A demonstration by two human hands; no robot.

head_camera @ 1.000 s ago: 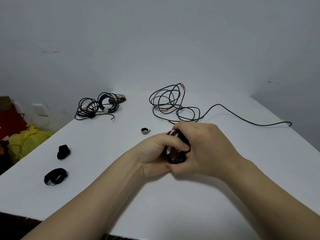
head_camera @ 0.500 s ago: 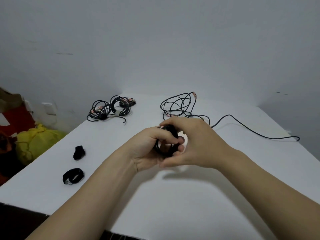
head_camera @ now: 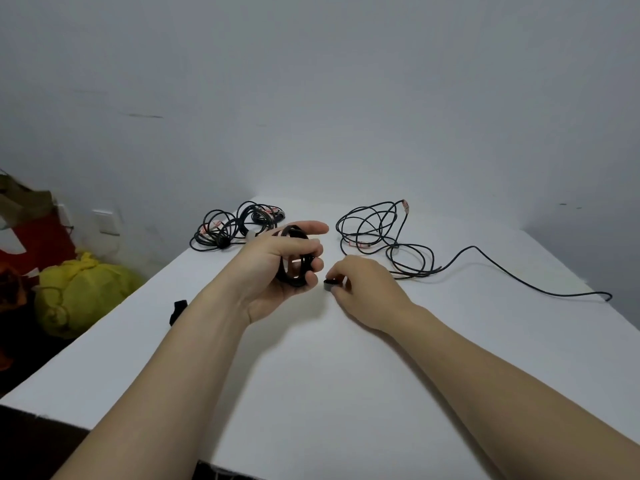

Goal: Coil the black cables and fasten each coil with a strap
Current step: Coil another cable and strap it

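On a white worktop (head_camera: 311, 375), the left hand (head_camera: 270, 275) has its grip closed round a finished black coil (head_camera: 294, 271), the right hand (head_camera: 367, 289) pinches a rolled strap (head_camera: 329, 285) resting just beside it, far bundles (head_camera: 235, 226) look tied, and one tangled cable (head_camera: 398, 244) awaits.

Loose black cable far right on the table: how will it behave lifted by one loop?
Likely floppy: the thin loose black cable lies in uneven, crossing loops flat on the white table. Probably light, being so thin. Its long straggling tail would likely drag behind.

White table (head_camera: 346, 393); yellow bag (head_camera: 83, 296) on floor left; red object (head_camera: 38, 237) behind; wall socket (head_camera: 107, 221) nearby.
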